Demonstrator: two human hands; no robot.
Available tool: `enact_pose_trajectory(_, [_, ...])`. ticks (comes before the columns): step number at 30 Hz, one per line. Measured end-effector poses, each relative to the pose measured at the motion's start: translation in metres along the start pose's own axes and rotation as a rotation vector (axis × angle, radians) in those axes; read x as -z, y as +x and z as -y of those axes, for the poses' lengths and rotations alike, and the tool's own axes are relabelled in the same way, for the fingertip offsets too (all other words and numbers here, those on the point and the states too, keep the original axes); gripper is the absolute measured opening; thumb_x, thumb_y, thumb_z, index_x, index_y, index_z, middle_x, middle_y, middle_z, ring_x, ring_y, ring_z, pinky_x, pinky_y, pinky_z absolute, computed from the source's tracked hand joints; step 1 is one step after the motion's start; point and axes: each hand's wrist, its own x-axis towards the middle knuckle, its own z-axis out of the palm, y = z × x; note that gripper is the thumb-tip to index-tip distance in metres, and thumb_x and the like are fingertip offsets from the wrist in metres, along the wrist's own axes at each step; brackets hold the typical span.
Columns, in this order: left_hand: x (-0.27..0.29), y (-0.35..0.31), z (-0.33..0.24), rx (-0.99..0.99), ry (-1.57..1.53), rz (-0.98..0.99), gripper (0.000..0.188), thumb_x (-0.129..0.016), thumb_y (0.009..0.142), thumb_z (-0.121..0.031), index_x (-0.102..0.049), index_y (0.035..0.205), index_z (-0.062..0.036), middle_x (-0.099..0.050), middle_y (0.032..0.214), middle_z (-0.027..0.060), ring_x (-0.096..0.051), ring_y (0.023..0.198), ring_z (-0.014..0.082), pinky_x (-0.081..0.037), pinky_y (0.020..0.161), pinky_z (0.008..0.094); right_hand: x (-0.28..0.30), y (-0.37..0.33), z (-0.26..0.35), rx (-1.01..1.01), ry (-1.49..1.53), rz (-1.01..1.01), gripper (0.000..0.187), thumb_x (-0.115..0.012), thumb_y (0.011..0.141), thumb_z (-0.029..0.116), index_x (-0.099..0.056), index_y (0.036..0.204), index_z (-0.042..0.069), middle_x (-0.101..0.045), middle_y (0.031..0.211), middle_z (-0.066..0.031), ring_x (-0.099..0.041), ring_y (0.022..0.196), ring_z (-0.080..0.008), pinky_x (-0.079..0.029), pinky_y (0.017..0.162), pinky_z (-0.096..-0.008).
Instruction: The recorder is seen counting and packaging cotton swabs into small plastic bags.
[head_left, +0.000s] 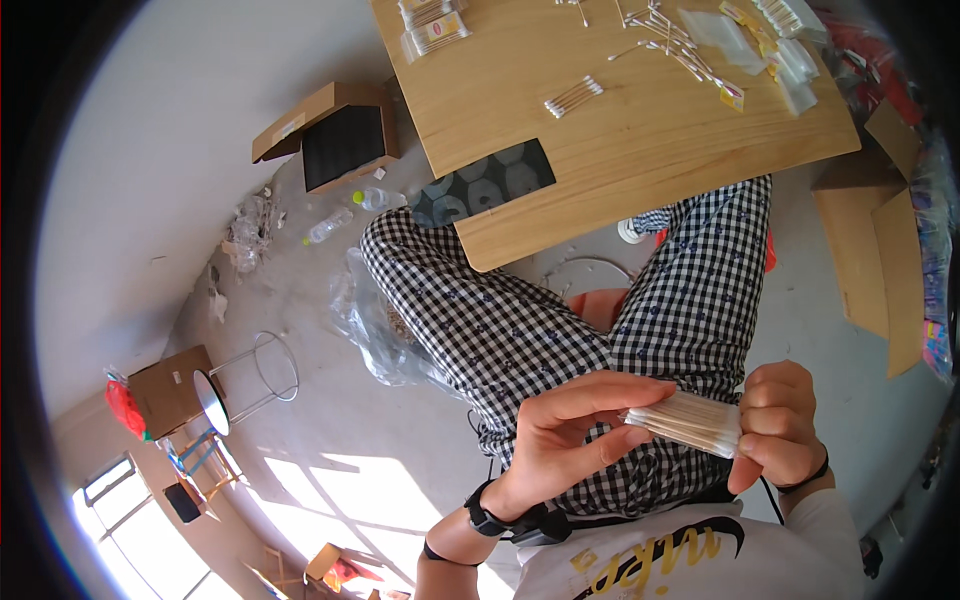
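A clear plastic bag of cotton swabs [686, 420] is held between my two hands above my lap. My left hand [580, 425] pinches its left end between thumb and fingers. At the other end, my right hand [778, 425] is curled with its fingers closed on the bag's edge. Ahead of me, on the wooden table [600, 190], lies a small bundle of cotton swabs [574, 96]. Loose cotton swabs [680, 45] are scattered farther back.
Packed swab bags [432, 28] sit at the table's far left, with empty clear bags [725, 38] at the far right. A dark patterned pad [485, 183] overlaps the table's near edge. Open cardboard boxes [868, 250] stand at right and left; plastic bottles [380, 198] lie on the floor.
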Motion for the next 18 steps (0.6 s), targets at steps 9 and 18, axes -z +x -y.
enact_pose_trajectory(9, [-0.01, -0.013, -0.012, -0.146, 0.221, -0.013, 0.029, -0.066, 0.076, 0.005, -0.063, 0.104, 0.0051, -0.063, 0.104, 0.0215, -0.06, 0.103, 0.0313, -0.05, 0.089, 0.0405, 0.004, -0.001, 0.016, 0.081, -0.048, -0.022, 0.037, -0.059, 0.085, 0.042, -0.041, 0.093, 0.01, -0.041, 0.065, 0.0014, -0.037, 0.043, -0.0083, -0.032, 0.035, -0.0195])
enact_pose_trajectory(18, [-0.007, -0.008, -0.018, -0.174, 0.272, -0.001, 0.02, -0.072, 0.073, -0.005, -0.066, 0.092, 0.0014, -0.065, 0.099, 0.0195, -0.062, 0.093, 0.0262, -0.05, 0.082, 0.0354, -0.002, 0.009, 0.014, 0.137, -0.062, -0.058, 0.032, -0.061, 0.086, 0.04, -0.044, 0.088, 0.013, -0.039, 0.063, 0.0032, -0.035, 0.045, -0.0071, -0.029, 0.036, -0.0178])
